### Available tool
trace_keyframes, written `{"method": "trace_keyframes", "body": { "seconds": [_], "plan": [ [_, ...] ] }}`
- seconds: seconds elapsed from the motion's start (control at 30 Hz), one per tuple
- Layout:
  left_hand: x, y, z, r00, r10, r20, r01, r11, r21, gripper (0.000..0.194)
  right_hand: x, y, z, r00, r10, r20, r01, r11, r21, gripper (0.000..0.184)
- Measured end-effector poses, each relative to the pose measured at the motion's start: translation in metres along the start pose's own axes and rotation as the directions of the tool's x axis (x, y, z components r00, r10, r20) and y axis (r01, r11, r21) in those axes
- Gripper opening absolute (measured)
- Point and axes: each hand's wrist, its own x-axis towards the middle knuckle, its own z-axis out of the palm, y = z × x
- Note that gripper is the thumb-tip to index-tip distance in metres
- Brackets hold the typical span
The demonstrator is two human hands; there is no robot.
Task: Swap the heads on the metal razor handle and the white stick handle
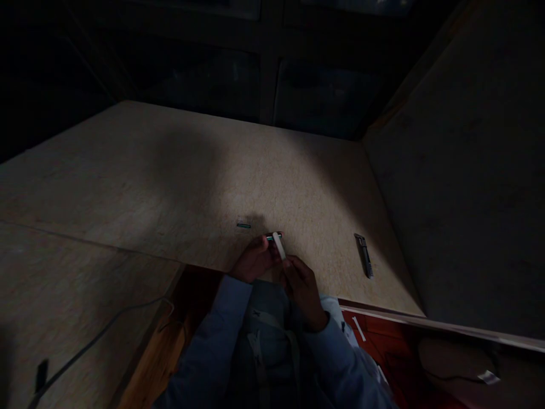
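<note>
The scene is dim. Both my hands meet at the near edge of a speckled tan worktop (170,170). My left hand (254,259) and my right hand (300,284) are closed together around a small white stick-shaped object (279,246) with a green and red piece at its far end. A small dark green piece (243,225) lies on the worktop just beyond my left hand. Blue sleeves cover both my forearms.
A dark narrow tool (364,255) lies on the worktop to the right. A cable (97,335) runs across the lower left surface. A tan wall panel (464,199) rises at the right. Dark cabinets stand behind. Reddish floor with white scraps (358,328) shows below.
</note>
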Motion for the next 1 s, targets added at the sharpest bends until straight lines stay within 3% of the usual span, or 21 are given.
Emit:
{"method": "trace_keyframes", "body": {
  "seconds": [0.13, 0.27, 0.37, 0.53, 0.77, 1.0],
  "plan": [
    [0.0026, -0.0022, -0.0017, 0.999, 0.021, 0.024, -0.020, 0.999, -0.033, 0.035, 0.0014, -0.0035, -0.0053, 0.995, -0.026, -0.093, 0.028, 0.999, 0.022, 0.041],
    [0.0004, -0.0017, -0.0009, 1.000, 0.014, -0.021, -0.014, 1.000, -0.004, 0.030, -0.0022, -0.0072, -0.0035, 0.999, -0.052, -0.015, 0.052, 0.997, -0.056, 0.040],
    [-0.0008, -0.0011, -0.0005, 0.999, 0.007, -0.033, -0.006, 1.000, 0.016, 0.038, -0.0021, -0.0027, 0.0008, 0.999, -0.026, 0.037, 0.028, 0.998, -0.057, 0.038],
    [0.0038, -0.0034, -0.0022, 0.999, 0.038, 0.037, -0.037, 0.999, -0.029, 0.039, 0.0024, 0.0021, -0.0038, 0.996, -0.025, -0.091, 0.026, 1.000, 0.007, 0.038],
    [-0.0002, -0.0012, -0.0003, 1.000, -0.001, -0.028, 0.001, 1.000, 0.006, 0.033, -0.0008, 0.0013, -0.0015, 1.000, -0.009, 0.013, 0.009, 1.000, 0.004, 0.037],
    [0.0059, -0.0048, -0.0029, 0.999, 0.036, 0.038, -0.036, 0.999, -0.017, 0.039, 0.0015, -0.0018, -0.0066, 0.996, -0.019, -0.085, 0.019, 1.000, -0.010, 0.041]
  ]
}}
